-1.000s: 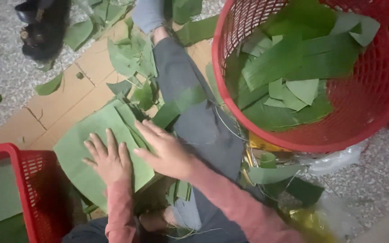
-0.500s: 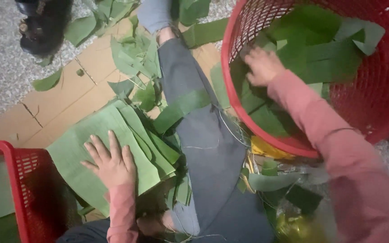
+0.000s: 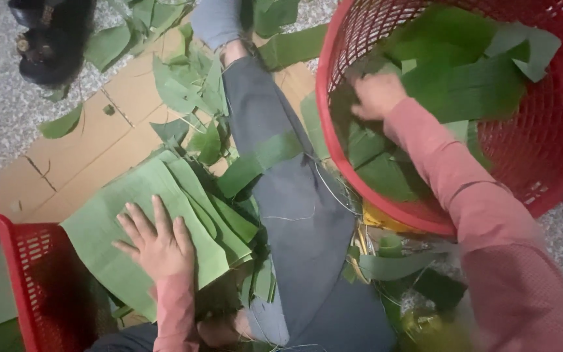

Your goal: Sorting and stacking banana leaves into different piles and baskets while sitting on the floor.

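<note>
Cardboard sheet [image 3: 79, 150], brown, flattened, laid over a speckled stone floor [image 3: 1, 111] and strewn with torn green leaf scraps [image 3: 184, 85]. Large round red mesh basket [image 3: 542, 163], upper right, part-filled with loose cut green leaves [image 3: 470, 85], overlapping and lying at mixed angles. Outstretched leg in grey trousers [image 3: 294, 215], running from bottom centre up to a grey-socked foot at the top edge, with one leaf strip [image 3: 259, 163] draped across the thigh. Stack of broad green leaves [image 3: 151, 221], lower left on the cardboard, just beside the leg, edges roughly aligned, pale undersides up. Second red basket [image 3: 27, 280], rectangular, bottom-left corner, touching or very near the stack's edge. Dark shoe [image 3: 50, 39], top left, on the stone floor, well apart from the stack. Right hand [image 3: 376, 94], pink-sleeved, reaching over the round basket's rim and down among the leaves inside; fingers curled onto the leaves, though whether they are clamped on a piece cannot be told. Left hand [image 3: 158, 244], pink-sleeved, pressed flat on top of the leaf stack, palm down, fingers spread apart and gripping nothing.
</note>
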